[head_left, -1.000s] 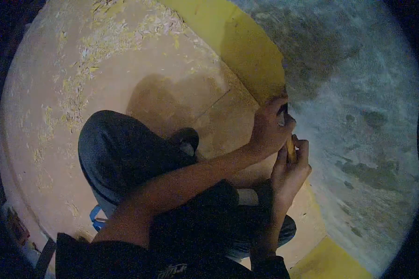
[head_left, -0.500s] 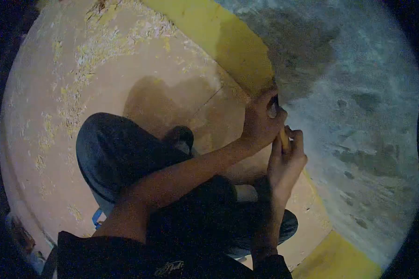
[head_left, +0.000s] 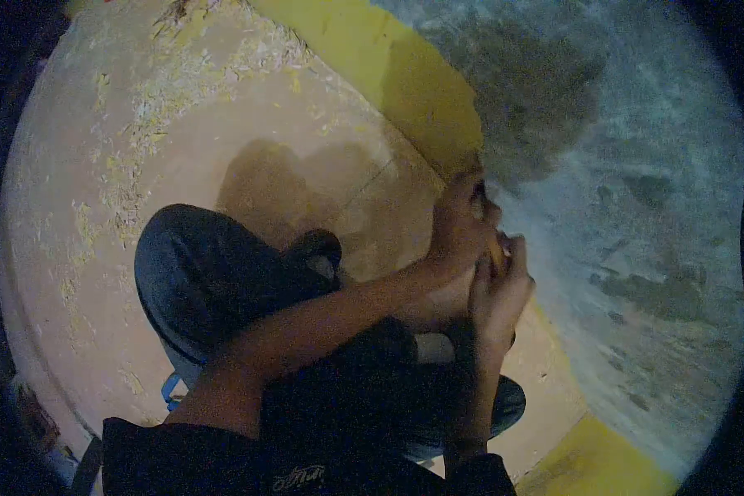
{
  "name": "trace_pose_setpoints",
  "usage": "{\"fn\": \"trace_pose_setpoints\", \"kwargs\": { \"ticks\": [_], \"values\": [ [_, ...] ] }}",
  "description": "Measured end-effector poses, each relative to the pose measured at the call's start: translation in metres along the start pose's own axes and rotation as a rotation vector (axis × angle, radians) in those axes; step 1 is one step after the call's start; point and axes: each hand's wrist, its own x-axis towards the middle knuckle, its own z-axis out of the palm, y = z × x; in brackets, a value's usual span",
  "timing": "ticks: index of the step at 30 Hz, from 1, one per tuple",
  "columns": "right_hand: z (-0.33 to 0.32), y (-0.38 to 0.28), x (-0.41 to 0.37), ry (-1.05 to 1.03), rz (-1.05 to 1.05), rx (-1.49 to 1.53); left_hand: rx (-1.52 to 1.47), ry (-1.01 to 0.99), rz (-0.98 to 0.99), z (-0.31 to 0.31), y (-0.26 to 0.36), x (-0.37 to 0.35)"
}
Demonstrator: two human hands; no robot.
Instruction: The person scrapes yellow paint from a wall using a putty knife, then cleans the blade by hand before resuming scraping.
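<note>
My left hand point(head_left: 461, 221) is closed at the edge between the yellow strip and the grey surface, its fingers curled round the upper end of a hand tool. Just below it my right hand point(head_left: 502, 289) wraps round the yellowish-brown handle point(head_left: 498, 256) of the same tool. The tool's working end is hidden by my left hand and blur, so its kind cannot be made out. The yellow strip point(head_left: 388, 66) runs diagonally from the top towards my hands, and the mottled grey-blue surface point(head_left: 636, 231) lies to their right.
My crossed legs point(head_left: 215, 273) in dark trousers rest on the pale floor point(head_left: 83, 264). Yellowish flakes point(head_left: 145, 124) are scattered over it at the upper left. Another yellow patch point(head_left: 595, 455) shows at the lower right. My shadow point(head_left: 264, 178) falls beside my knee.
Both hands have shifted slightly left, the right hand also a little upward, with the tool still between them. My left hand is more blurred now.
</note>
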Motion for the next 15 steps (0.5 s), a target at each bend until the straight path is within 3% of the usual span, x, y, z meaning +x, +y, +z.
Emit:
{"fn": "trace_pose_setpoints", "kwargs": {
  "ticks": [2,5,8,11,15],
  "values": [
    [-0.007,-0.001,-0.009,0.022,-0.007,-0.008,-0.082,-0.12,-0.125,-0.006,-0.012,0.01],
    [-0.005,-0.004,-0.009,0.071,-0.051,-0.009,-0.185,-0.02,0.042,0.009,-0.004,-0.001],
    [0.005,0.004,-0.009,0.022,0.01,-0.041,-0.063,-0.026,0.051,0.001,-0.013,0.004],
    [-0.005,-0.004,-0.011,0.094,-0.085,-0.01,-0.242,-0.023,0.053,0.006,-0.005,-0.009],
    [-0.004,-0.008,-0.014,0.085,-0.053,-0.046,-0.187,-0.054,0.092,-0.001,-0.007,-0.002]
  ]
}}
